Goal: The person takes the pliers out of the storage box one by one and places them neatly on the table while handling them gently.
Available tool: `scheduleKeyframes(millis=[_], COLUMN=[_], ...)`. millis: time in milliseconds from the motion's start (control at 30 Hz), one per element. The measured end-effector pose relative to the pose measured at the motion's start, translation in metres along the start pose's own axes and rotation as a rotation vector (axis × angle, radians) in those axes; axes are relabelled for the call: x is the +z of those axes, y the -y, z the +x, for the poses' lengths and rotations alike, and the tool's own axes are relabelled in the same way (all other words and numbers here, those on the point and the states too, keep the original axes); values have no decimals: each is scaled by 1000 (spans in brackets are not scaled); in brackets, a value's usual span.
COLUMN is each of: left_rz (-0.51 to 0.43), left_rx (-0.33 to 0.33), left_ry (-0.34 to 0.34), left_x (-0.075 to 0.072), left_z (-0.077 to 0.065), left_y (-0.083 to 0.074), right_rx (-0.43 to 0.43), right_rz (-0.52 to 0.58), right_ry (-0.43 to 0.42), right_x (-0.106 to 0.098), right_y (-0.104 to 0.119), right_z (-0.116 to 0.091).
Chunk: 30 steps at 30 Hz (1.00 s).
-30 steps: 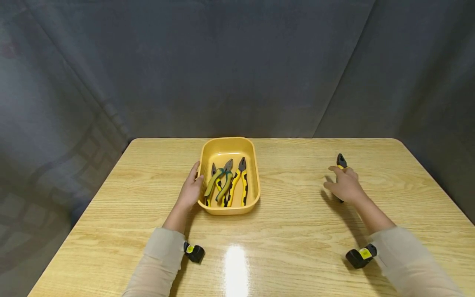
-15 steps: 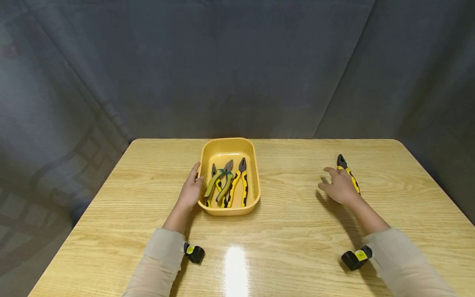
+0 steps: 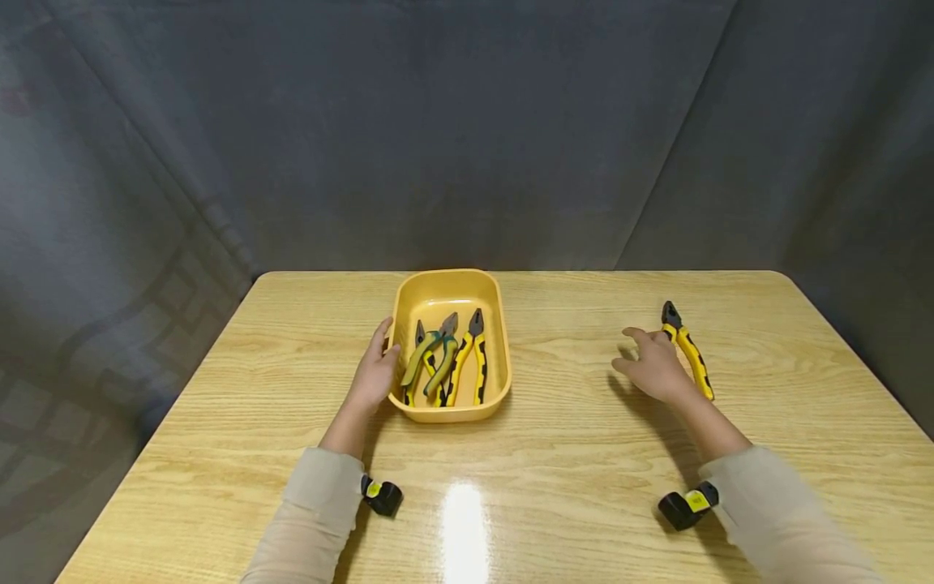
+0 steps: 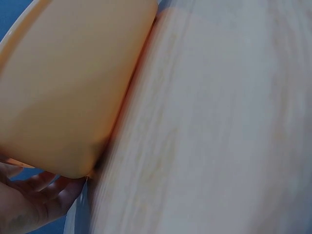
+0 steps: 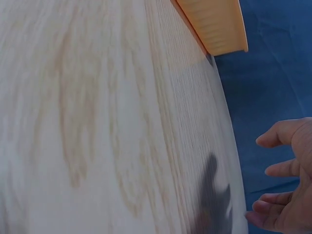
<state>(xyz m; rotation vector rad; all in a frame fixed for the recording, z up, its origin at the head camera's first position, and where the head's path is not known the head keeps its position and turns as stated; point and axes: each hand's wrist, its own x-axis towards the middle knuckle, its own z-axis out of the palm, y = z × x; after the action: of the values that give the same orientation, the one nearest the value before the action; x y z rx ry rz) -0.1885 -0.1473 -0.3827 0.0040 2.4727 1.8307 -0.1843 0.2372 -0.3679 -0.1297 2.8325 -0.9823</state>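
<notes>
A yellow plastic bin (image 3: 452,415) stands left of centre on the table in the head view, with several pliers (image 3: 458,357) inside, some overlapping. Their handles are yellow-black or green. At the bin's left wall, my left hand (image 3: 374,380) holds the side, thumb at the rim and fingers along the outside. The left wrist view has the hand (image 4: 34,200) at the bin's wall (image 4: 73,87). Another pair of pliers (image 3: 695,365) lies on the right with handles spread. My right hand (image 3: 654,367) is just left of it, covering part of one handle, its relaxed fingers spread and holding nothing.
A wood-grain table (image 3: 554,470) carries everything. Dark grey cloth (image 3: 467,138) hangs behind and beside it. A black wrist camera (image 3: 383,496) is strapped to the left sleeve, another black camera (image 3: 682,509) to the right one.
My right hand has come away from the pliers on the right, moving left and uncovering more of their yellow handles. The left hand and the bin have kept their places.
</notes>
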Motion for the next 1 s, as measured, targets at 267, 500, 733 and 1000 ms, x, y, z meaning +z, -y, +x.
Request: scheduleKeyframes(millis=[267, 500, 733, 1000], left_rz=[-5, -11, -3, -6], left_rx=[2, 1, 0, -3], left_ry=[0, -1, -6, -5], left_x=[0, 0, 0, 0], left_z=[0, 0, 0, 0], left_y=[0, 0, -1, 0], right_rx=[-1, -3, -6, -32], right_rz=[17, 26, 33, 66], right_ry=[-5, 9, 15, 14], right_x=[8, 10, 11, 13], right_y=[11, 19, 24, 29], right_z=[3, 4, 4, 4])
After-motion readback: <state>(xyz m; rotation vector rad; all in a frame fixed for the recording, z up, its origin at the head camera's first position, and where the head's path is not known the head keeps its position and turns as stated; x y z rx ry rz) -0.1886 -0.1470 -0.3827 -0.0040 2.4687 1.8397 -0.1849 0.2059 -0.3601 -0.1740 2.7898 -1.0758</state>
